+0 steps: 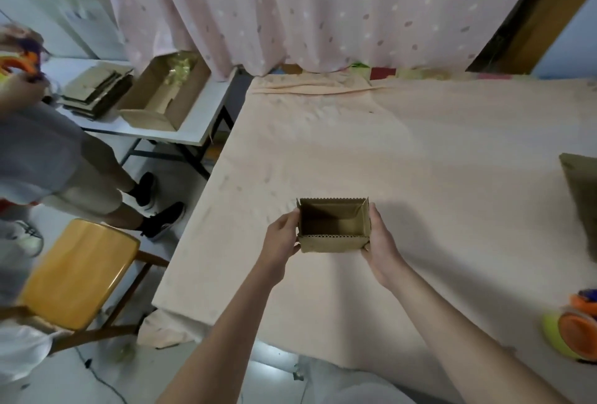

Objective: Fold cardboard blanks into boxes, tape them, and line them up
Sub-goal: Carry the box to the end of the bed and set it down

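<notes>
Open-topped box (333, 226) is gripped at both ends by left hand (281, 235) and right hand (381, 238), over table (420, 151) near its front-left edge. Tape dispenser (573, 329) lies far right; chair (77, 274) stands left.

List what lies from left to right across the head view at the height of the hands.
Yellow chair → left hand → small open cardboard box held between the hands → right hand → flat cardboard piece at the right edge of the table.
</notes>
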Demonstrator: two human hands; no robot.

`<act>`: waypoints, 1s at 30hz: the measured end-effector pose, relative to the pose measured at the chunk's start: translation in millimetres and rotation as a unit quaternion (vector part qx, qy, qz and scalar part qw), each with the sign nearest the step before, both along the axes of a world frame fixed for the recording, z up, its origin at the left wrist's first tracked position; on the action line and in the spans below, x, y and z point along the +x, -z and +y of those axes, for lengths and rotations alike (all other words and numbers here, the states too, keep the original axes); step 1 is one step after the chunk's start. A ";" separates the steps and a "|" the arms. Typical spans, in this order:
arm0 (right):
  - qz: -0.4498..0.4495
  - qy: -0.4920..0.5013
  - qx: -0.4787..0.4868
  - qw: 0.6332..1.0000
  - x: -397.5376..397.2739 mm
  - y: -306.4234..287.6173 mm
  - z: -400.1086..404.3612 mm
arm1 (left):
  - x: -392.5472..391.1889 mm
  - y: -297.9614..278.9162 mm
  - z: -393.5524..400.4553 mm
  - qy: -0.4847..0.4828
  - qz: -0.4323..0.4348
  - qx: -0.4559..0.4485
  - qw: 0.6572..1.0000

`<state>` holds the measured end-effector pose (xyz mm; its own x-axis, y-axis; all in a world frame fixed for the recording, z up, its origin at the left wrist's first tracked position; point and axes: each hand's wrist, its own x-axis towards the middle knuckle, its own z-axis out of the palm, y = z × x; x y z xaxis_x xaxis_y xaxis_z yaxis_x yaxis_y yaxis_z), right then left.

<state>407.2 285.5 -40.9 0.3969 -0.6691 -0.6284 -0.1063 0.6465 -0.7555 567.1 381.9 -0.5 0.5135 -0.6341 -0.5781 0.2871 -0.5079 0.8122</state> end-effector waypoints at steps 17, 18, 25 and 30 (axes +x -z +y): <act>0.096 0.029 0.063 0.993 163.1 10.0 -50.3 | 160.3 10.1 -54.0 0.024 0.004 0.029 0.999; 0.102 0.033 0.064 0.992 169.1 7.0 -55.6 | 166.2 8.5 -61.6 0.025 0.002 0.028 0.999; 0.127 0.077 0.048 0.988 219.8 23.9 -111.7 | 224.9 14.2 -122.1 0.059 0.011 0.011 0.998; 0.186 0.068 0.015 0.980 270.6 5.0 -156.7 | 278.5 28.8 -175.7 0.086 0.006 0.013 0.996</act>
